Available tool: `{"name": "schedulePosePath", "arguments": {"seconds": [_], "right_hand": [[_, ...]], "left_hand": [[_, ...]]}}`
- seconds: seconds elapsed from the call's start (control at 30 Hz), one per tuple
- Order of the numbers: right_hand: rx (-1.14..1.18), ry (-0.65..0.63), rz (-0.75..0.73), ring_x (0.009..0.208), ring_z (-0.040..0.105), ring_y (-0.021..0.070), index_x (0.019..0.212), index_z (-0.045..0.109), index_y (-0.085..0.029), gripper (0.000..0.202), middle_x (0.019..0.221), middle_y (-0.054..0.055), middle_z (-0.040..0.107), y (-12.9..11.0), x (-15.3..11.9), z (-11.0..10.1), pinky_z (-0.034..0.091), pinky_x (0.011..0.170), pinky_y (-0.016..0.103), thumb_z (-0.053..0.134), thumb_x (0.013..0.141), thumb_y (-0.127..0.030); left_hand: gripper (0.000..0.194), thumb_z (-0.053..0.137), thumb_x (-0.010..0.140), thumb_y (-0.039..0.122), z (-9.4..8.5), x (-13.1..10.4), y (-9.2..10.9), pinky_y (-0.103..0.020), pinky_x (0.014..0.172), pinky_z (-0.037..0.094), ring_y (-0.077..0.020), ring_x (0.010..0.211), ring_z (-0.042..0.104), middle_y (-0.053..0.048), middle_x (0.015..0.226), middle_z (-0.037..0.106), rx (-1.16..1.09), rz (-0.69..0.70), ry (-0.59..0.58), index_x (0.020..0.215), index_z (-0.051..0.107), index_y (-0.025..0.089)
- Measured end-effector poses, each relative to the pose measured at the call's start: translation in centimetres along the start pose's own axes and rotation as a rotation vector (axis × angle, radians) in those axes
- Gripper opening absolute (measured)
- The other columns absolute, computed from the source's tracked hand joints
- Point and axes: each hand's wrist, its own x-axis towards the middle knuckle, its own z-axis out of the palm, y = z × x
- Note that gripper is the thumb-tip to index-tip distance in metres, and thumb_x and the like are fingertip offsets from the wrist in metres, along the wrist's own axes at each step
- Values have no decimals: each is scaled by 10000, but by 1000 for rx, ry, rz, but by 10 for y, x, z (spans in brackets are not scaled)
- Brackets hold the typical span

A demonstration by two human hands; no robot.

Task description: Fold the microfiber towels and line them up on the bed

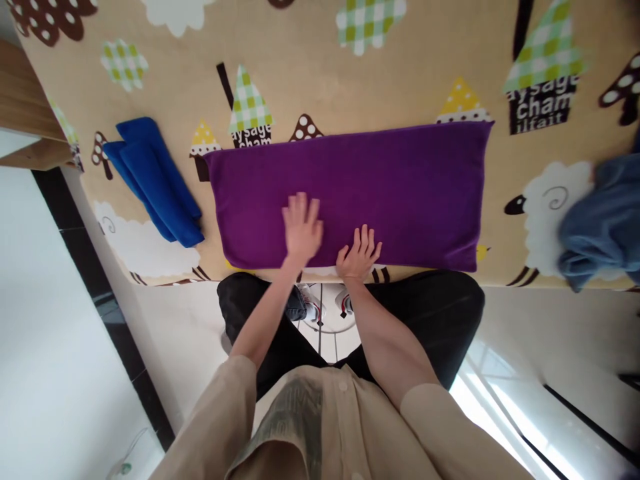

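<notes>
A purple towel (pixel 400 187) lies spread out as a long rectangle on the patterned cloth in front of me. My left hand (pixel 303 230) is over the towel's left-centre part, fingers apart and slightly blurred; whether it touches the fabric I cannot tell. Near the towel's front edge, my right hand (pixel 359 253) rests flat with its fingers spread. Neither hand grips anything. To the left of the towel lies a folded blue cloth (pixel 157 183).
A crumpled grey-blue cloth (pixel 603 223) lies at the right. The printed tablecloth (pixel 320 87) covers the surface up to my knees. Beyond its left edge is a wooden piece of furniture (pixel 33 100).
</notes>
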Motion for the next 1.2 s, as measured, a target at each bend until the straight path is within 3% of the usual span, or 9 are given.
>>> {"name": "schedulePosePath", "arguments": {"seconds": [0.1,0.23,0.33,0.47,0.63,0.8,0.93,1.1,1.2], "right_hand": [[8,-15,125,1533,301,298,1501,506,-139,578,1588,182,431,2,4,4,267,1215,639,317,961,-217],[47,-8,137,1501,347,336,1410,589,-122,534,1488,218,534,3,4,7,290,1189,675,332,965,-269],[64,67,-15,1525,307,348,1473,513,-83,602,1532,219,493,3,-1,5,215,1210,704,435,916,-298],[47,115,-34,1529,315,323,1514,459,-94,642,1585,199,440,1,-4,2,213,1218,673,445,890,-244],[35,73,-27,1527,313,329,1507,463,-104,663,1592,205,426,0,-2,2,220,1207,682,471,854,-220],[41,63,-10,1539,293,321,1514,454,-105,673,1597,198,424,0,-2,3,211,1219,677,473,851,-217],[45,73,-3,1554,280,309,1522,460,-113,655,1613,173,416,-4,-2,1,172,1247,646,449,878,-233],[57,59,-16,1562,267,288,1532,458,-122,632,1615,156,424,-5,3,-1,163,1266,608,443,913,-244],[54,51,-8,1560,276,294,1539,455,-133,630,1614,157,426,-5,5,-2,154,1265,613,450,920,-249]], "left_hand": [[627,412,1006,329,31,8,85,-590,1299,78,-264,1611,-1,-68,1730,159,-64,453,-195,1620,337,228],[613,379,1004,333,44,37,118,-520,1312,70,-234,1609,45,-47,1733,145,-83,444,-214,1609,367,235],[599,329,1021,356,29,68,69,-547,1303,29,-254,1609,50,-82,1725,165,-105,303,-131,1596,391,203],[578,349,1027,411,-17,90,-33,-543,1299,-9,-242,1605,117,-79,1702,253,-132,313,-120,1566,444,228],[615,413,1010,461,-77,94,-143,-567,1290,-41,-263,1611,70,-102,1700,253,-55,-36,-43,1566,441,202],[638,367,1028,410,-112,116,-196,-619,1264,-96,-273,1612,-37,-123,1727,119,-33,-345,68,1603,341,138],[640,385,1021,374,-89,99,-135,-599,1272,-117,-280,1598,-132,-102,1736,42,-37,-307,203,1609,332,127],[599,413,985,307,-5,2,-3,-575,1306,77,-289,1604,105,-131,1695,231,-198,-91,42,1560,447,145],[587,424,948,259,28,-32,24,-548,1310,91,-271,1576,242,-116,1631,389,-249,-84,18,1522,516,177]]}}
